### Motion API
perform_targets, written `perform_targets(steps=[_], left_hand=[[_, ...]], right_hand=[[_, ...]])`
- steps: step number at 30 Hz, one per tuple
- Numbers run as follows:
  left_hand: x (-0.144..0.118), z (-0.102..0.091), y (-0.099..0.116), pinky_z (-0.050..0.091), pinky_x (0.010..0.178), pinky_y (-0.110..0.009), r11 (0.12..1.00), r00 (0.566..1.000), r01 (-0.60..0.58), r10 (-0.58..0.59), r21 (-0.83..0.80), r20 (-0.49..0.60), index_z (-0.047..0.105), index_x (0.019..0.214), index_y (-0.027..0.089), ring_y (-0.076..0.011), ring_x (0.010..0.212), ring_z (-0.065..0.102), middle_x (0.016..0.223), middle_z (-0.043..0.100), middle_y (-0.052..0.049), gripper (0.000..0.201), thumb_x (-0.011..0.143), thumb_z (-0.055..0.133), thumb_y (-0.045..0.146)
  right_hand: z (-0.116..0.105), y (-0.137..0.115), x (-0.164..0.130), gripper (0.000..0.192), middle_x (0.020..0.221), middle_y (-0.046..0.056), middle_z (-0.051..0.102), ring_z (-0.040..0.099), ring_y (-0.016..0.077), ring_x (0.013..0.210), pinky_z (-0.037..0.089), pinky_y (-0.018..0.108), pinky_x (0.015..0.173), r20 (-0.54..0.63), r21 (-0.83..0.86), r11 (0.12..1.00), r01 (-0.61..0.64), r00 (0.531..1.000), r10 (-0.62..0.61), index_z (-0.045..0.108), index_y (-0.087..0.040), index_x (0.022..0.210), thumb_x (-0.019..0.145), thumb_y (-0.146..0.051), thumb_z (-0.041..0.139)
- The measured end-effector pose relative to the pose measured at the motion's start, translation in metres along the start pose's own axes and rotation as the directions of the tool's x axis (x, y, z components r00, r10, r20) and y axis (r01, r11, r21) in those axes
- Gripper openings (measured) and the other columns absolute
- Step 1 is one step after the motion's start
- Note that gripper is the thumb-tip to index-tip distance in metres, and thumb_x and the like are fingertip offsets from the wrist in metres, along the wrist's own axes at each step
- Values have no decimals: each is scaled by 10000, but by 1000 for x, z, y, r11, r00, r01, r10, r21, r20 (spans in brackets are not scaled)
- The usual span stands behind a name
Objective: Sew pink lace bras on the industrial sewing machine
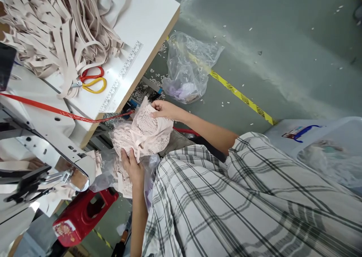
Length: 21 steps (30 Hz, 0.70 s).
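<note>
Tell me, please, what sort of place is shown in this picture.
Probably a garment workshop: there is what looks like a sewing machine, a big pile of beige fabric strips on a white table, and pale lace fabric held by the left hand and right hand.

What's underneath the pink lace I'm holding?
Clear plastic and more pale fabric show past the edge of the pink lace near your left hand. What lies directly beneath is covered by the lace and can't be seen.
</note>
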<state>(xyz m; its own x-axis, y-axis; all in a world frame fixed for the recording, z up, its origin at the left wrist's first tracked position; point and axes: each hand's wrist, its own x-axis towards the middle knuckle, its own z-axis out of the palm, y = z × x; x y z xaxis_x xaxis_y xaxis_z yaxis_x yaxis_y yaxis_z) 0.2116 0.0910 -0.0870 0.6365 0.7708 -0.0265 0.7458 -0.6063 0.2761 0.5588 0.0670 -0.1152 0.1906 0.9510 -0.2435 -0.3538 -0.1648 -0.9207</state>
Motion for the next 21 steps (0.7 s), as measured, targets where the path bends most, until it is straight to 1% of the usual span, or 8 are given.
perform_targets(steps=[5,10,13,15,16,18,19,21], left_hand=[[0,-1,2,286,1234,-558,1000,1000,6,-6,17,-14,506,1470,95,-367,1573,216,1662,244,-266,596,875,497,51],[2,2,2,295,1222,-588,999,999,49,-49,-12,5,509,1466,108,-375,1566,230,1655,264,-263,589,877,503,87],[1,-4,3,303,1221,-580,999,999,51,-51,-14,0,530,1446,106,-371,1563,236,1652,274,-251,558,889,491,104],[0,-15,7,360,1190,-553,1000,998,26,-26,-2,-53,589,1385,97,-369,1521,323,1614,337,-254,503,897,469,99],[-1,-23,11,402,1157,-532,1000,995,11,-10,9,-104,634,1327,99,-362,1464,409,1560,414,-253,460,899,467,101],[-1,-43,20,477,1072,-478,1000,980,-12,16,20,-200,706,1194,125,-318,1277,577,1361,598,-217,365,904,485,121],[0,-55,24,499,1037,-452,1000,977,-24,27,14,-213,721,1150,146,-292,1190,624,1259,655,-183,332,904,498,135],[5,-80,28,520,996,-413,997,987,-72,68,-24,-146,726,1137,182,-257,1111,659,1156,703,-127,330,902,498,142]], right_hand=[[8,-10,-5,434,772,-36,565,508,107,697,409,222,626,31,136,990,-36,999,32,534,-184,876,718,-432,853],[4,-15,-4,462,859,1,668,628,154,817,529,301,789,73,165,984,-71,996,60,566,-182,1016,750,-455,827],[7,-23,-10,522,1036,75,699,653,226,971,536,407,910,-25,-91,996,-20,1000,18,574,-172,1139,810,-535,755],[21,-28,-26,685,1266,141,650,605,301,1168,478,488,1037,-80,-391,917,79,990,-120,539,-175,1316,817,-600,736],[32,-29,-36,783,1382,161,593,550,333,1271,426,516,1105,-17,-520,838,166,979,-204,497,-184,1408,808,-625,738],[59,-22,-60,910,1532,175,482,431,367,1416,320,542,1198,287,-636,654,409,913,-291,406,-194,1526,806,-639,740],[72,-15,-70,883,1550,180,468,410,366,1437,296,551,1211,452,-628,571,529,845,-286,394,-185,1541,838,-608,722],[90,1,-85,674,1488,186,540,489,336,1373,366,537,1160,612,-649,442,620,770,-180,439,-162,1518,938,-430,653]])
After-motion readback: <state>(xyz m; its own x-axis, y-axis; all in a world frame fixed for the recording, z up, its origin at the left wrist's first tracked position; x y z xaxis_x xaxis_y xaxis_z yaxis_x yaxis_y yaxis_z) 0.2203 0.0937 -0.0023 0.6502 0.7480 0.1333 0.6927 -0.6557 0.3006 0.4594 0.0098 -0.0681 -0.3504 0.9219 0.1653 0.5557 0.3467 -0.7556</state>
